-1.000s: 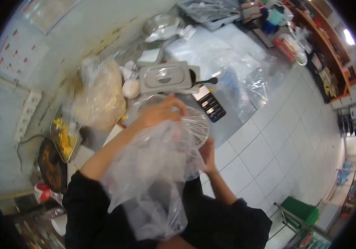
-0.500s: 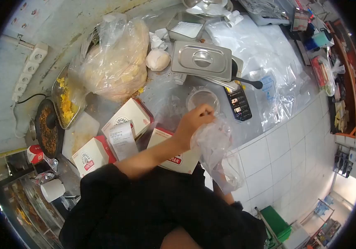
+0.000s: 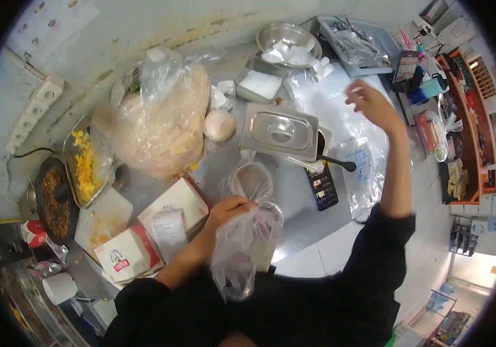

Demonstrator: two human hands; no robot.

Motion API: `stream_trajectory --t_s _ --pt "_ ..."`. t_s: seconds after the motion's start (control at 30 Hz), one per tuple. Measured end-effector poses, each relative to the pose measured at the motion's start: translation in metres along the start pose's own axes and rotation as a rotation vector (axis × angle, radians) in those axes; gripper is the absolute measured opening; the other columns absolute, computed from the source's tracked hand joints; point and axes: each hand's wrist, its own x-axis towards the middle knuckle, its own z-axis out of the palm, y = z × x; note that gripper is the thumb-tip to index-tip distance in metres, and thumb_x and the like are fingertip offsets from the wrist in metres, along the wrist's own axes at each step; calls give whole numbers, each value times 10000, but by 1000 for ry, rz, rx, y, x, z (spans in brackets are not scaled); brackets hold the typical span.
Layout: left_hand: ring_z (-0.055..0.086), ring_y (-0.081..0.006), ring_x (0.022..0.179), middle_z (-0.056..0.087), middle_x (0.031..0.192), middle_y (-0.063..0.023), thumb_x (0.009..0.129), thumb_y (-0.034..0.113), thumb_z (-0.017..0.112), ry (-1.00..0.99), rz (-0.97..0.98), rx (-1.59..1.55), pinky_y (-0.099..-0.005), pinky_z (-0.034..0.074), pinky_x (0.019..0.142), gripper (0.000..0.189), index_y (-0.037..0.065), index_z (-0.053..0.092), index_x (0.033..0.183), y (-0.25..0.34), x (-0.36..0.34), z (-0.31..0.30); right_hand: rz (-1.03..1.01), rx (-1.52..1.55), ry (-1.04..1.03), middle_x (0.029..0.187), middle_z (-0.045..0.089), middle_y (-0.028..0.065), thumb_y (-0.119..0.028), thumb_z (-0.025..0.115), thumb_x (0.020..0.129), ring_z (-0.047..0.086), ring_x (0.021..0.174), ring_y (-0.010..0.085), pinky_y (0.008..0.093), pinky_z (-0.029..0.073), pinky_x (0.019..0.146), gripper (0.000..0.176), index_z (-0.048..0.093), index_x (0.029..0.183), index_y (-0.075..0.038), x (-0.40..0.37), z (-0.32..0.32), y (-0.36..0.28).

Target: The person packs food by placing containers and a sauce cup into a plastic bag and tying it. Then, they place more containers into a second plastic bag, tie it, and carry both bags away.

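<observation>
My left hand (image 3: 231, 210) is closed on the gathered neck of a clear plastic bag (image 3: 245, 248) near the front edge of the steel table. Just beyond it lies a round clear plastic item (image 3: 251, 180). My right hand (image 3: 369, 104) is raised at the upper right, over the clear plastic sheets (image 3: 323, 95), with its fingers apart and nothing in them. Between the hands are a lidded steel container (image 3: 281, 132), a black-handled ladle (image 3: 340, 163) and a dark phone-like item (image 3: 323, 188). White and red boxes (image 3: 123, 254) with a paper receipt (image 3: 170, 234) stand left of my left hand.
A large plastic bag of pale food (image 3: 164, 121) fills the back left, beside a tray of yellow food (image 3: 86, 168) and a dark stone mortar (image 3: 56, 199). A steel bowl (image 3: 287, 40) and a grey bin (image 3: 363, 63) stand at the back.
My right hand has come up from behind the bag to the upper right, over the plastic sheets. My left hand has moved left and down with the bag. The camera view has shifted.
</observation>
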Motion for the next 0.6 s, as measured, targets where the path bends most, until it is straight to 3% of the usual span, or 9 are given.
stream_trajectory --t_s 0.03,0.07,0.1,0.13,0.17,0.23,0.4,0.43,0.6 --pt "602 -179 736 589 840 -93 759 28 627 -16 92 114 -275 483 624 180 -21 630 932 9 6 -6 -77 -418 -131 868 633 131 -156 548 860 608 841 241 342 471 747 157 576 960 -39 31 8 3" --pt "600 -173 733 590 838 -90 763 26 624 -11 -24 37 -268 480 622 171 -22 631 927 1 3 -5 -434 -555 -226 884 631 154 -193 536 853 603 855 301 375 466 762 182 603 919 -37 76 28 38" --pt "598 -167 731 590 836 -86 767 25 622 -7 -152 -43 -262 477 619 162 -23 633 922 -14 -9 1 -389 -734 -374 886 627 159 -211 529 845 595 863 321 379 464 769 202 610 916 -40 107 52 12" --pt "596 -160 728 591 834 -83 770 23 620 -1 -294 -130 -256 474 617 154 -24 634 916 -22 -17 3 -477 -545 -277 865 621 168 -211 526 839 592 842 334 392 464 746 205 608 909 -35 121 77 -16" --pt "590 -154 712 586 815 -80 755 23 633 15 -211 -74 -240 464 609 176 -17 643 926 -9 -14 -1 -526 -368 -200 857 624 172 -182 523 833 596 823 335 408 464 723 182 601 909 -36 129 97 -36" --pt "584 -146 704 584 810 -78 744 10 635 14 -200 10 -235 461 606 195 -11 647 938 -1 -11 -5 -598 -492 -101 889 639 158 -130 557 801 602 842 331 395 473 729 156 601 921 -41 181 146 -28" --pt "573 -129 679 589 809 -58 697 -27 638 16 -328 16 -207 449 578 298 23 659 990 -9 -29 -8 -599 -546 -378 831 652 150 -122 702 653 631 811 280 370 483 708 236 638 851 -11 207 177 -26" --pt "576 -131 679 588 812 -55 688 -29 641 120 -431 -213 -198 441 573 328 35 661 1009 -17 -36 -3 -586 -531 -405 816 653 148 -118 712 642 635 797 277 364 485 707 235 642 836 -6 209 175 -28" --pt "580 -155 707 582 820 -70 686 -23 642 104 -289 -20 -216 449 622 327 34 657 1008 -14 -33 0 -565 -381 -293 788 661 114 -75 655 684 636 774 270 370 487 696 107 657 787 -47 201 154 -31"
